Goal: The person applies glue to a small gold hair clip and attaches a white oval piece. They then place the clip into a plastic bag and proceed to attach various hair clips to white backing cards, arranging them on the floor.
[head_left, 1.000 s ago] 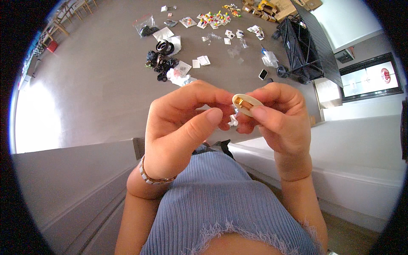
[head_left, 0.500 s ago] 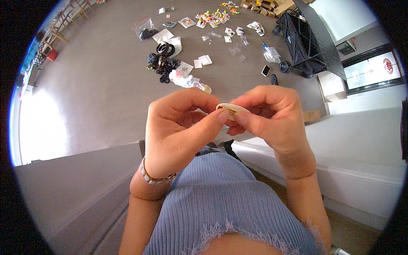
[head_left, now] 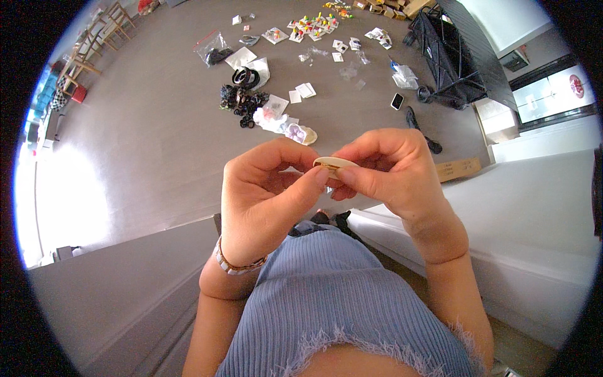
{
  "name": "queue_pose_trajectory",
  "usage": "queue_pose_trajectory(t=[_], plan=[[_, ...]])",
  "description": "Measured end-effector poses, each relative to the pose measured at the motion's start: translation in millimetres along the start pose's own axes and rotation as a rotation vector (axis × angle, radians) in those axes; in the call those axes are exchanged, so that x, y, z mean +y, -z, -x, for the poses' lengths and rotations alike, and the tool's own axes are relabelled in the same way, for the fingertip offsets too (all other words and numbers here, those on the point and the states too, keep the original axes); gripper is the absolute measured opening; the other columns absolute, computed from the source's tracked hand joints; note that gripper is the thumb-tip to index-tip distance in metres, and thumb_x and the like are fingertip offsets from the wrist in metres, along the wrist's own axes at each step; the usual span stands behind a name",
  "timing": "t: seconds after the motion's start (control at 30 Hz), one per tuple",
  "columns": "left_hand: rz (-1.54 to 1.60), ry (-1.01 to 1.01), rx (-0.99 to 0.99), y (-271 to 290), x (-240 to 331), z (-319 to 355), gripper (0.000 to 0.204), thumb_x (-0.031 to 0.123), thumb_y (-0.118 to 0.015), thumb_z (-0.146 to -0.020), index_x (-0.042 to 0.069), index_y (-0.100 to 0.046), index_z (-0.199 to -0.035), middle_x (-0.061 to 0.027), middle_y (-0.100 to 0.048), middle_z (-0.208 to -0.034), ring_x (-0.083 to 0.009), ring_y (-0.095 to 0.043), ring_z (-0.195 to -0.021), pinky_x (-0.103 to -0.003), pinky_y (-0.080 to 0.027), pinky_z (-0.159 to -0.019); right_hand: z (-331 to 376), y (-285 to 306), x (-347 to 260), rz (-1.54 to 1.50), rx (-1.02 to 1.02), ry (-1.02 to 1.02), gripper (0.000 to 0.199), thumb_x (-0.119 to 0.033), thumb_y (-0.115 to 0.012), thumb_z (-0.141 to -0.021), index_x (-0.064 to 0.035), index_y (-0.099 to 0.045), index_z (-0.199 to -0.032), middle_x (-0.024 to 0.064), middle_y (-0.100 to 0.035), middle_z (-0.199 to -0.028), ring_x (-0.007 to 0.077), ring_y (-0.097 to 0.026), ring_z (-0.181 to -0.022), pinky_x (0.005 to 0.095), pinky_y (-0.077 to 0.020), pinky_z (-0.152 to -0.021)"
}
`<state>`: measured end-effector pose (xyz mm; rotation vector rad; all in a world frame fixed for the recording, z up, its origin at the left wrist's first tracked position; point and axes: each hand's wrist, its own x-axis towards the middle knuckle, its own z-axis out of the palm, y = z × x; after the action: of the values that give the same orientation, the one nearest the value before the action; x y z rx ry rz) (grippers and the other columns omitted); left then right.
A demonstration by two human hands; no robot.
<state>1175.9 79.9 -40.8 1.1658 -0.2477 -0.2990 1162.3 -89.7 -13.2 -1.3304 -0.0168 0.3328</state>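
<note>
Both my hands are raised in front of my chest and pinch one small cream oval disc [head_left: 335, 164] with a gold-coloured edge. My left hand [head_left: 267, 195] grips its left side between thumb and forefinger. From the right, my right hand [head_left: 389, 169] pinches the other side, its fingers curled over the top. The disc lies nearly edge-on, so its face is hidden. A metal bracelet [head_left: 235, 264] circles my left wrist.
Far below on the grey floor [head_left: 157, 132] lie several small white packets [head_left: 301, 93], clear bags [head_left: 213, 50], a heap of black rings [head_left: 242, 100] and colourful pieces [head_left: 311, 25]. A black metal rack [head_left: 449, 63] stands at upper right. White ledges [head_left: 540, 213] flank me.
The disc has tilted from showing its gold inner face to lying nearly edge-on. Both hands stayed together and shifted slightly left in the view.
</note>
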Motion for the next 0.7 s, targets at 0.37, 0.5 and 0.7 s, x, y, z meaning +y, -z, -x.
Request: queue_pose_trajectory(t=[0.37,0.5,0.7], plan=[[0.027,0.022,-0.010,-4.7,-2.8,-21.2,0.011,-0.001,-0.060,-0.078,-0.007,-0.055,-0.086,-0.0069,-0.059,-0.079,-0.0108,-0.060,-0.074,-0.019,-0.047,-0.060,-15.6,16.4,-3.6,0.009,0.008,-0.022,0.015,-0.007,-0.063,-0.079,0.0039,-0.062,-0.089,0.0101,-0.064,-0.076,0.0122,-0.061,-0.069,0.0228,-0.0509,-0.061],[0.058,0.026,-0.033,1.7,-6.4,-30.1,0.019,0.006,-0.053,-0.081,-0.009,-0.056,-0.092,-0.0093,-0.060,-0.080,-0.0141,-0.059,-0.075,-0.025,-0.049,-0.062,-20.8,23.9,-3.3,-0.004,0.023,-0.027,0.016,-0.007,-0.064,-0.078,0.0043,-0.062,-0.089,0.0110,-0.064,-0.076,0.0136,-0.062,-0.069,0.0238,-0.0523,-0.061],[0.223,-0.071,0.064,24.7,-20.3,-46.6,0.039,0.024,-0.041,-0.084,-0.010,-0.055,-0.097,-0.0166,-0.058,-0.085,-0.0232,-0.057,-0.076,-0.036,-0.052,-0.063,-26.9,42.3,1.4,-0.168,0.085,0.040,0.010,0.003,-0.059,-0.075,0.0033,-0.061,-0.086,0.0150,-0.063,-0.078,0.0181,-0.064,-0.067,0.0280,-0.0552,-0.056]])
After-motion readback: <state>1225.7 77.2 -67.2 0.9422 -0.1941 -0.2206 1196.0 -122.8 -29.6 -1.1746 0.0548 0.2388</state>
